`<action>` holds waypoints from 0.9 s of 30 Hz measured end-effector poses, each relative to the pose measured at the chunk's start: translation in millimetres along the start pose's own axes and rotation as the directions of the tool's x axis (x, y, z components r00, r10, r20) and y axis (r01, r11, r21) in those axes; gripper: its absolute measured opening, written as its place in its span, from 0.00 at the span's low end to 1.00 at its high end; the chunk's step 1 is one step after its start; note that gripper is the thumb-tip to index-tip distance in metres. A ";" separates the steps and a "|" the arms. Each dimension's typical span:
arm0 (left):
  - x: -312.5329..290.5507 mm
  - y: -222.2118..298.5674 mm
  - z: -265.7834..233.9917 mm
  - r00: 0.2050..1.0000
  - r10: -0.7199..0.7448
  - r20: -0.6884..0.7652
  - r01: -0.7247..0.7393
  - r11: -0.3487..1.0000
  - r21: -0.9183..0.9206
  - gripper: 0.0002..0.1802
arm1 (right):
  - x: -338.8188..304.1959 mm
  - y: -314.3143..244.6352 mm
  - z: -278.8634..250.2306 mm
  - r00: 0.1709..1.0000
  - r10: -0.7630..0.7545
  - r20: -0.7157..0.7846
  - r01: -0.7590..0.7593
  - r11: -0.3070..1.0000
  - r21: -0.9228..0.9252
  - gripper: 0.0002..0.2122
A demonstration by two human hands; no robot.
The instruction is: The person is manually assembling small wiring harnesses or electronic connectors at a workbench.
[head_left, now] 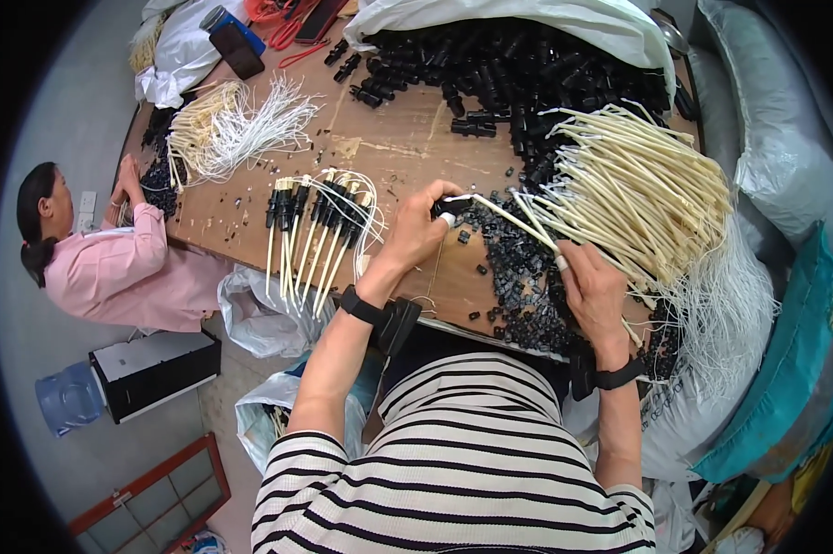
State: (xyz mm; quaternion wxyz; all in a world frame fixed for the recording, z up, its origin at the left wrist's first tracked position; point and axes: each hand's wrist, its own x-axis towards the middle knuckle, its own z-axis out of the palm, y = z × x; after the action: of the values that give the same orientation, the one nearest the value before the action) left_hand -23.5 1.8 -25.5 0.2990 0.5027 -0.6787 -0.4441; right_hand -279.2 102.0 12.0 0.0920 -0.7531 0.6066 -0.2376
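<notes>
Your left hand (pixel 420 227) has its fingers closed round a black part (pixel 449 205), over the middle of your side of the table (pixel 416 171). Your right hand (pixel 590 282) pinches 1 cream stick (pixel 516 219) near its lower right end, thumb and fingers together. The stick slants up and left from there; its white tip is right at the black part. Can't tell whether the tip is inside it or just touching, your left fingers cover that spot. You have a white wrap on each thumb, and a black wristband (pixel 365 307) on the left wrist, another on the right.

Below the stick, between your 2 hands: a spread of small black pieces (pixel 518 277). Just beyond your right hand: a big bundle of cream sticks (pixel 629 189), with white strands (pixel 717 291) trailing over the table edge. Far side: a heap of larger black fittings (pixel 518 74) under the lip of a white sack (pixel 518 13).

Left of your left hand, a row of sticks with black fittings on (pixel 320 201) lies with white wires looping by it. Farther left, near a co-worker in pink (pixel 126 263), there's another stick bundle (pixel 199 129).
</notes>
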 end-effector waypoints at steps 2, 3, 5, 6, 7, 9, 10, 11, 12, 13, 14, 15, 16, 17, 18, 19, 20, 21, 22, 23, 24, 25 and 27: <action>-7.2 1.3 -4.3 0.996 -0.074 0.046 0.075 0.997 -0.019 0.17 | 1.0 -6.8 6.1 0.999 0.025 -0.025 -0.020 0.983 0.182 0.11; -9.4 -1.7 -3.2 1.000 -0.009 0.023 0.009 1.000 0.026 0.20 | 0.8 -7.7 9.7 0.999 0.017 -0.048 -0.008 0.981 0.192 0.10; -12.5 1.7 -5.5 0.996 -0.094 0.010 0.093 0.995 0.029 0.26 | -0.6 -7.5 11.8 0.999 0.012 -0.044 -0.003 0.980 0.198 0.10; -12.2 0.0 -5.6 0.995 -0.094 0.011 0.094 0.995 0.027 0.26 | -1.3 -7.1 11.9 0.999 0.010 -0.042 -0.002 0.979 0.203 0.10; -12.3 -2.4 -5.8 0.997 -0.063 -0.052 0.063 0.998 0.014 0.26 | -1.7 -7.8 11.2 0.999 0.010 -0.040 -0.001 0.979 0.203 0.10; -12.6 -7.9 -6.9 0.993 -0.033 -0.114 0.033 0.999 0.003 0.26 | -2.2 -9.3 9.2 1.000 -0.006 -0.018 0.009 0.986 0.169 0.11; -12.2 -9.8 -8.6 0.991 0.115 -0.072 -0.103 0.983 0.152 0.25 | -2.6 -8.8 9.0 1.000 -0.005 -0.017 0.008 0.986 0.168 0.11; -12.2 -10.8 -10.3 0.967 0.253 -0.009 -0.239 0.926 0.292 0.24 | -2.9 -8.4 9.2 0.999 -0.033 -0.023 0.036 0.988 0.147 0.11; -12.5 -10.9 -12.3 0.968 0.252 -0.009 -0.239 0.926 0.292 0.24 | -3.2 -8.1 9.5 0.998 -0.061 -0.028 0.064 0.990 0.128 0.11; -11.8 -6.1 -15.1 0.941 0.338 0.022 -0.317 0.856 0.407 0.21 | -3.9 -7.7 10.4 0.998 -0.060 -0.028 0.063 0.990 0.127 0.11; -11.2 -2.3 -16.7 0.907 0.416 0.064 -0.387 0.766 0.513 0.19 | -4.7 -7.7 11.5 0.997 -0.062 -0.053 0.068 0.991 0.117 0.12; -11.1 0.1 -16.8 0.907 0.416 0.065 -0.388 0.765 0.514 0.19 | -5.5 -7.9 12.2 0.995 -0.065 -0.078 0.073 0.992 0.106 0.12; -11.8 2.3 -17.1 0.947 0.314 0.070 -0.306 0.814 0.494 0.17 | -5.3 -9.0 12.9 0.995 -0.067 -0.078 0.076 0.991 0.109 0.12; -12.2 3.4 -17.1 0.975 0.208 0.078 -0.220 0.852 0.475 0.16 | -5.2 -10.3 13.5 0.996 -0.045 -0.070 0.054 0.991 0.122 0.12; -12.3 1.5 -16.1 0.975 0.207 0.076 -0.218 0.851 0.478 0.16 | -4.9 -11.1 13.9 0.998 -0.023 -0.062 0.031 0.990 0.135 0.12; -13.2 -1.2 -14.0 0.950 0.310 0.039 -0.290 0.827 0.481 0.14 | -5.3 -11.2 13.5 0.998 -0.024 -0.062 0.032 0.990 0.137 0.12; -13.9 -3.1 -12.5 0.912 0.410 0.003 -0.360 0.796 0.487 0.13 | -5.7 -11.1 12.9 0.997 -0.068 -0.047 0.073 0.990 0.117 0.12; -14.8 -4.4 -11.6 0.913 0.409 0.003 -0.358 0.796 0.488 0.13 | -6.0 -11.4 12.3 0.993 -0.113 -0.031 0.115 0.988 0.099 0.12; -14.9 -4.1 -10.6 0.881 0.474 -0.009 -0.399 0.752 0.525 0.12 | -6.0 -12.0 11.8 0.993 -0.113 -0.030 0.116 0.988 0.100 0.12; -15.0 -3.2 -9.2 0.844 0.537 -0.018 -0.435 0.703 0.562 0.12 | -5.8 -13.1 11.4 0.995 -0.099 -0.005 0.099 0.992 0.072 0.13; -15.5 -0.9 -4.9 0.844 0.535 -0.019 -0.434 0.704 0.563 0.12 | -5.6 -14.5 11.7 0.996 -0.085 0.019 0.084 0.996 0.044 0.13; -15.2 6.9 4.1 0.816 0.577 0.024 -0.496 0.679 0.542 0.11 | -4.1 -17.6 15.6 0.997 -0.080 0.020 0.079 0.996 0.042 0.13; -24.9 31.2 22.4 0.784 0.617 0.066 -0.555 0.649 0.520 0.11 | 3.9 -30.3 26.0 0.997 -0.047 -0.058 0.049 0.998 0.035 0.12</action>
State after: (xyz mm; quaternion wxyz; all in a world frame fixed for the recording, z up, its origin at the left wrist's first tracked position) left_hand -47.8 35.3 -5.8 0.3207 0.3416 -0.8783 -0.0958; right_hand -240.0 101.9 3.2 0.0824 -0.7586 0.5863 -0.2721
